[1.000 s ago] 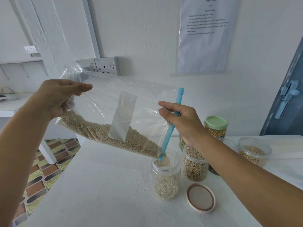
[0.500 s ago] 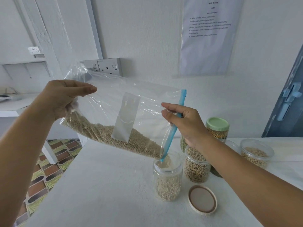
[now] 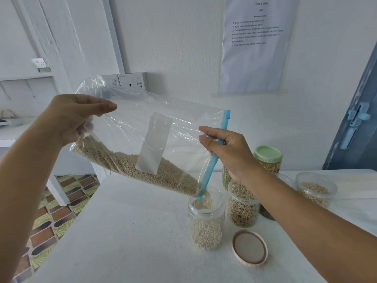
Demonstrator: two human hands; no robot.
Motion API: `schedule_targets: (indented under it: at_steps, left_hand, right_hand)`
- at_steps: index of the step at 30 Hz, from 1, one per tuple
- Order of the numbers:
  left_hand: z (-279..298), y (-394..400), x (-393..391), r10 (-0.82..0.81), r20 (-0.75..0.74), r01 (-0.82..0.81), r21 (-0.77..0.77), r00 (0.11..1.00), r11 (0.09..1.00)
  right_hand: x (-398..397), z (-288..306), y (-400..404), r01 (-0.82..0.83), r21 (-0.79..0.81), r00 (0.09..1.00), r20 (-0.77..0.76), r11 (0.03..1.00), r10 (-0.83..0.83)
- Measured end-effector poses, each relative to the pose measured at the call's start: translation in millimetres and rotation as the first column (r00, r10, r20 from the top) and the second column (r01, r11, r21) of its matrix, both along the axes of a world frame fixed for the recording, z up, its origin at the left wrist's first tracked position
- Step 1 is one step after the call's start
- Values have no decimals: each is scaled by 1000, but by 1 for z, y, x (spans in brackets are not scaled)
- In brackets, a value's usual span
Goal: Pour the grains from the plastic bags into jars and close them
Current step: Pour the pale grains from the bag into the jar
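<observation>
At the left of the frame the left hand (image 3: 71, 117) pinches the raised bottom corner of a clear plastic bag (image 3: 130, 127), thumb stretched over the top. The bag slopes down toward the right, with pale grains (image 3: 132, 168) lying along its lower edge and a white label (image 3: 155, 146) near its middle. Right of centre the right hand (image 3: 226, 152) grips the bag's blue zip strip (image 3: 214, 158), whose lower end dips into the mouth of an open jar (image 3: 206, 219) standing on the white counter (image 3: 122, 242); the jar is partly filled. Just right of it a lid (image 3: 250, 248) lies on the counter. Behind stand a filled open jar (image 3: 241, 205), a green-lidded jar (image 3: 268, 158), and at far right another open jar (image 3: 315, 188).
</observation>
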State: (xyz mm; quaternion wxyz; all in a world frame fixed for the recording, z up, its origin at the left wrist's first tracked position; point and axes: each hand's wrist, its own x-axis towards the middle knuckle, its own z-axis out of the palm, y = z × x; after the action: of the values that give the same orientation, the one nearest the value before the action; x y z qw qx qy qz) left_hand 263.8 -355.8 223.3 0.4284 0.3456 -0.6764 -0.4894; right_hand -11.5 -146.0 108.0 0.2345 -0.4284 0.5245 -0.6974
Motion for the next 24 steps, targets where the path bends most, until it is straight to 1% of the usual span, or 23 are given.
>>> schedule_targets:
  at_steps: [9, 19, 24]
  left_hand:
    - [4, 0, 2, 5, 54, -5, -2, 999, 1000]
    - [18, 0, 0, 13, 7, -13, 16, 1000, 1000]
    - [21, -2, 0, 33, 15, -33, 8, 999, 999]
  right_hand:
    - [3, 3, 1, -7, 5, 1000, 10, 1000, 7]
    - [4, 10, -2, 2, -3, 1000, -3, 1000, -2]
    - [4, 12, -2, -2, -2, 1000, -11, 1000, 2]
